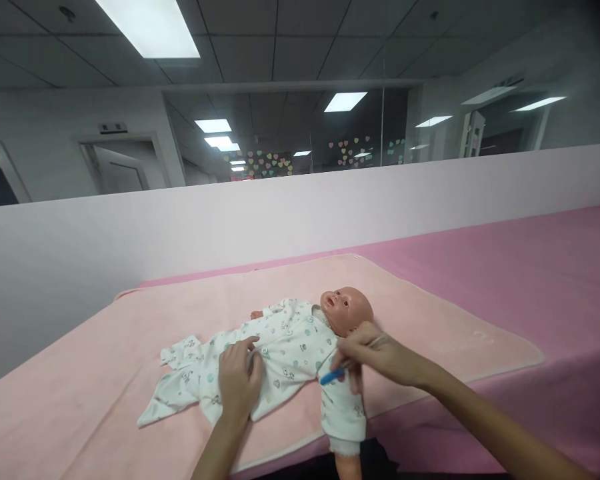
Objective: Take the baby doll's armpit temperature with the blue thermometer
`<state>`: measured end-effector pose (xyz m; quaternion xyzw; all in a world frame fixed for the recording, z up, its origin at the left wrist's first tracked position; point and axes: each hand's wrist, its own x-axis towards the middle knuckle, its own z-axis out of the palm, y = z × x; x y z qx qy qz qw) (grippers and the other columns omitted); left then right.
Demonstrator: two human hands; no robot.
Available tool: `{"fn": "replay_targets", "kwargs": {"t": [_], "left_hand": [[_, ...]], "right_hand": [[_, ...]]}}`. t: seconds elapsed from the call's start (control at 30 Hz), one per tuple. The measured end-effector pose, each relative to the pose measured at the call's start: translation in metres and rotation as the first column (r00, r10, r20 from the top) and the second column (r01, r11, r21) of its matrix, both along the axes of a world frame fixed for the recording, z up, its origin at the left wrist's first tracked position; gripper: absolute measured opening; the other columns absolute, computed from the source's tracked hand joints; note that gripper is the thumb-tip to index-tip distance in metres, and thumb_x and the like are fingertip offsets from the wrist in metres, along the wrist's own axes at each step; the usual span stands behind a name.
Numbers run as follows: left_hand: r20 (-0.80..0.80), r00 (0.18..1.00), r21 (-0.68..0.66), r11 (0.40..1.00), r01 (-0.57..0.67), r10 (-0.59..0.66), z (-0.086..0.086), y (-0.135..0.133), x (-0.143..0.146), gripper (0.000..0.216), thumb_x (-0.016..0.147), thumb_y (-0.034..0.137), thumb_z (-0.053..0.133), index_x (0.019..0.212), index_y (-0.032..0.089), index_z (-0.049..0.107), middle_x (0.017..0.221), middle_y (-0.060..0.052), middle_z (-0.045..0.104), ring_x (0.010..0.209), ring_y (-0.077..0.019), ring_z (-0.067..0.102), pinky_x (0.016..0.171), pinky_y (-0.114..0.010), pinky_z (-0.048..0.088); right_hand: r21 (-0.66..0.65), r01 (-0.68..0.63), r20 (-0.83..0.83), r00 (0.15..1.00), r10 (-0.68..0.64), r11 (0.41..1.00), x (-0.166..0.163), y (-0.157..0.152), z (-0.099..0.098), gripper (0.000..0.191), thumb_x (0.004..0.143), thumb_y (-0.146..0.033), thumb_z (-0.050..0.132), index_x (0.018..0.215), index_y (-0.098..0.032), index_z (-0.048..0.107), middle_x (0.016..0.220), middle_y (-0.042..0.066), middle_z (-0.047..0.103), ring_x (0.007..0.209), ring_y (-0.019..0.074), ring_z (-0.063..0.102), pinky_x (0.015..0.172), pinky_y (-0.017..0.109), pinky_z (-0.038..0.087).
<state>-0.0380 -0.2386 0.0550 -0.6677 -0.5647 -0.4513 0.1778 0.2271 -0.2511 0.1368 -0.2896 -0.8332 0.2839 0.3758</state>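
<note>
So the baby doll (350, 312) was lying on its back, head to the right, legs to the left. Its patterned outfit (287, 350) was already on: 2 sleeves over 2 arms, the far hand poking out, the near arm out past its cuff at the front edge. No feet showed and the leg ends looked flat, so no clue how well the legs were in.

The right hand (367, 350) was by the near shoulder, fingers pinched around a slim blue thing (333, 377), too blurry to identify. That bit looked mid-way to me, since it hadn't been put down yet. The left hand (240, 373) lay on the lower part of the outfit, fingers loosely spread and a bit bent; I couldn't see it gripping anything.

Under all that was a peach mat (445, 333) on a pink-covered bench (520, 267), with a white panel (280, 217) behind.
</note>
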Motion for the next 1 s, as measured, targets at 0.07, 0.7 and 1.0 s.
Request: {"fn": "replay_targets", "kwargs": {"t": [0.07,0.7,1.0], "left_hand": [[-0.037,0.999,0.061,0.998,-0.008,0.010,0.007,-0.002,0.004,0.021,0.077,0.014,0.041,0.092,0.019,0.055,0.081,-0.003,0.059,0.080,-0.0192,0.051,0.076,-0.035,0.037],[-0.222,0.962,-0.067,0.987,0.145,-0.156,0.013,0.065,0.090,0.016,0.084,0.023,0.040,0.080,0.018,0.054,0.079,-0.004,0.056,0.078,-0.0181,0.049,0.072,-0.033,0.035],[-0.131,0.969,-0.082,0.977,0.199,-0.209,0.017,0.056,0.092,0.011,0.075,0.014,0.046,0.080,0.019,0.054,0.079,-0.004,0.057,0.080,-0.0189,0.048,0.074,-0.035,0.036]], "right_hand": [[-0.251,-0.035,-0.106,0.994,0.009,0.967,0.021,0.005,-0.022,0.050,0.087,-0.048,0.028,0.074,-0.012,0.061,0.059,0.004,0.064,0.039,0.0103,0.056,0.037,0.021,0.044],[-0.039,0.786,0.282,0.601,-0.748,0.617,0.117,0.076,-0.104,0.053,0.077,-0.055,0.039,0.108,-0.014,0.050,0.058,0.004,0.058,0.064,0.0225,0.059,0.059,0.032,0.042],[0.247,0.628,-0.031,0.766,-0.642,0.738,0.010,0.063,-0.051,0.027,0.085,-0.035,0.035,0.096,-0.020,0.054,0.089,0.008,0.062,0.081,0.0213,0.057,0.070,0.031,0.043]]}}
